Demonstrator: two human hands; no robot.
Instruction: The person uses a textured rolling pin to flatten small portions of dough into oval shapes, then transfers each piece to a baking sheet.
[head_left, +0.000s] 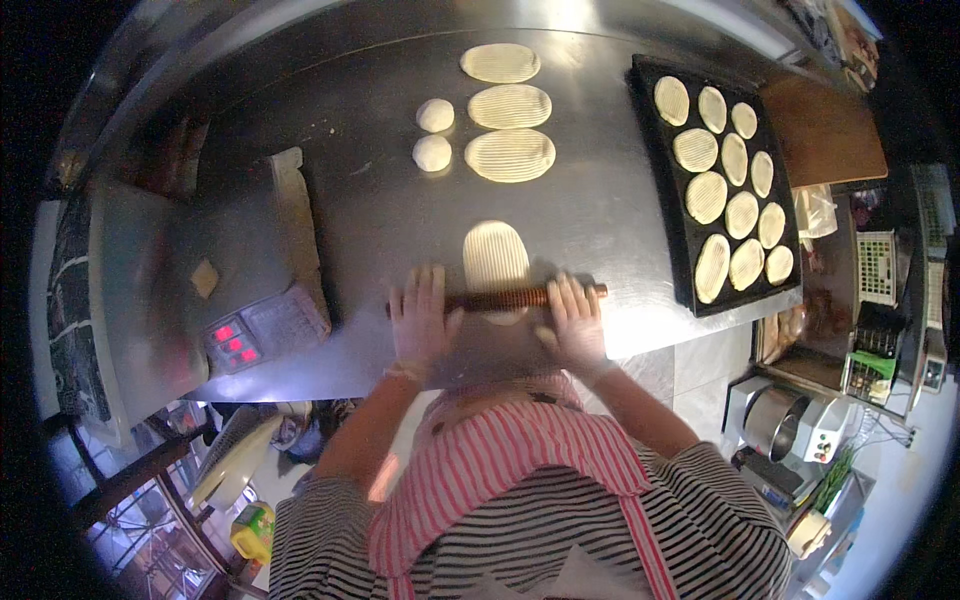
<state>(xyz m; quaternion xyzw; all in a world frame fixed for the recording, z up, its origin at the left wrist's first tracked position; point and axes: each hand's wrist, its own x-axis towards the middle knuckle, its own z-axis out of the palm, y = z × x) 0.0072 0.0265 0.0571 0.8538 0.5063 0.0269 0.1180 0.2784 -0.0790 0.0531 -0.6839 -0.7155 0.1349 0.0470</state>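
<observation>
A ridged wooden rolling pin (501, 301) lies crosswise over an oval of dough (496, 251) marked with lengthwise grooves. Near its left end, my left hand (424, 319) presses on the pin with extended fingers. At the other end rests my right hand (576, 319), also flat on the pin, its fingers forward. Neither hand visibly wraps around it. Farther up the steel table (375, 225) are two dough balls (433, 154), one behind the other. Beside them, several grooved dough ovals (510, 155) are lined up. A black baking tray (684, 289) on the right holds rows of similar ovals.
At the left stands a digital scale (277, 322) with lit red figures, beside a long light-coloured strip (300, 210). A brown board (836, 131) sits beyond the tray. On the lower right is a mixer with a steel bowl (774, 422). The table's front edge runs close to my body.
</observation>
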